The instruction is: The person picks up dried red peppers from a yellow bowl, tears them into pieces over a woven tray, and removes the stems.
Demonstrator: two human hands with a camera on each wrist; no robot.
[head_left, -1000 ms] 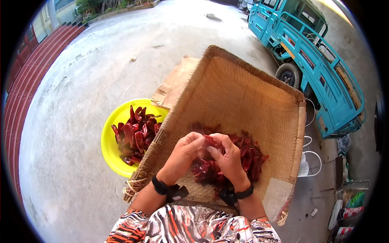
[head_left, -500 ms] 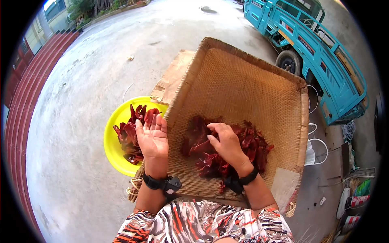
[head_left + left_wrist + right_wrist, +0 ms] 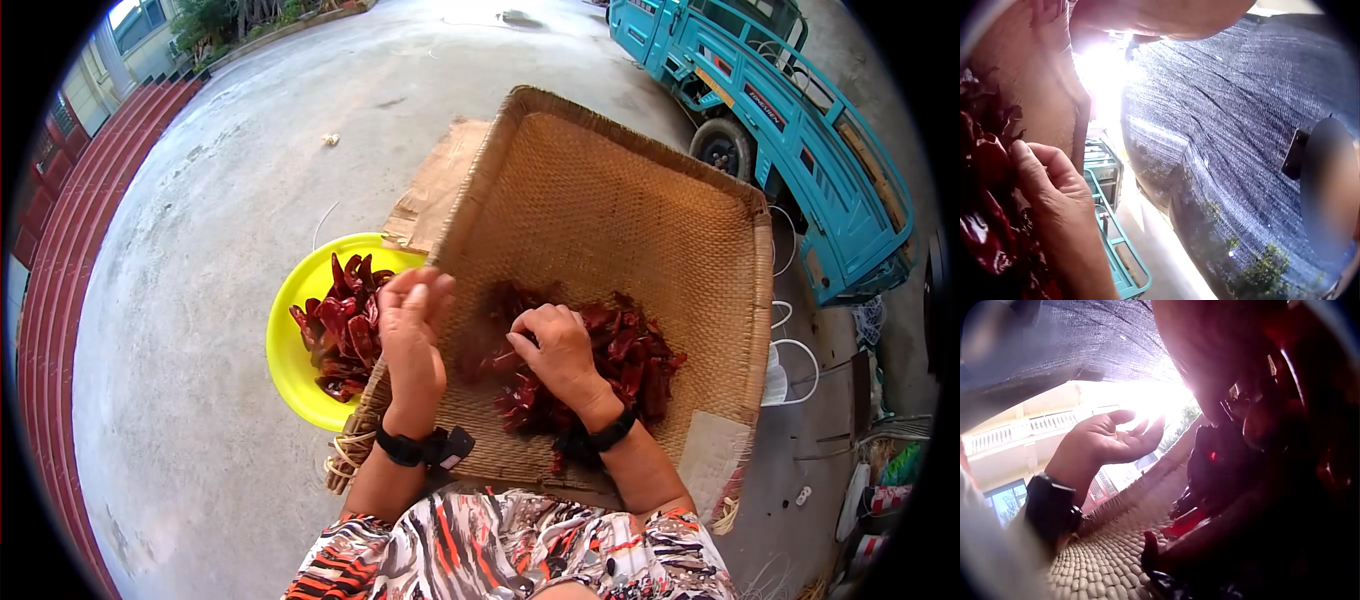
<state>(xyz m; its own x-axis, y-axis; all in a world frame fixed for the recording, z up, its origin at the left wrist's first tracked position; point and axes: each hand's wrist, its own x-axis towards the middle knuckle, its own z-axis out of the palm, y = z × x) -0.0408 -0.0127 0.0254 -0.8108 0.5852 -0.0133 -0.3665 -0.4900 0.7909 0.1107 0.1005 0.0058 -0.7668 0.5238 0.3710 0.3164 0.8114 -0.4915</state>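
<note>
Over the left rim of a woven basket (image 3: 640, 190), my left hand (image 3: 412, 345) is raised, its fingers loosely bent with nothing in them. In the right wrist view the same left hand (image 3: 1110, 440) shows its palm turned up. My right hand (image 3: 565, 355) is low over a heap of dried red chili peppers (image 3: 630, 355) inside the basket. In the left wrist view its thumb and forefinger pinch at the edge of a dark red chili pepper (image 3: 990, 156). Beside the left hand stands a yellow basin (image 3: 290, 370) with more red chili peppers (image 3: 350, 320) in it.
A flat piece of cardboard (image 3: 435, 190) lies beyond the basin, against the basket's left side. At the far right is a turquoise cargo tricycle (image 3: 790, 140). White handles (image 3: 798, 372) stick out by the basket's right edge. Red steps (image 3: 90, 230) run along the left.
Both hands were together over the basket at a pepper; they have since parted. The left hand went left, spread palm up near the basin, then its fingers bent. The right hand lowered to the heap.
</note>
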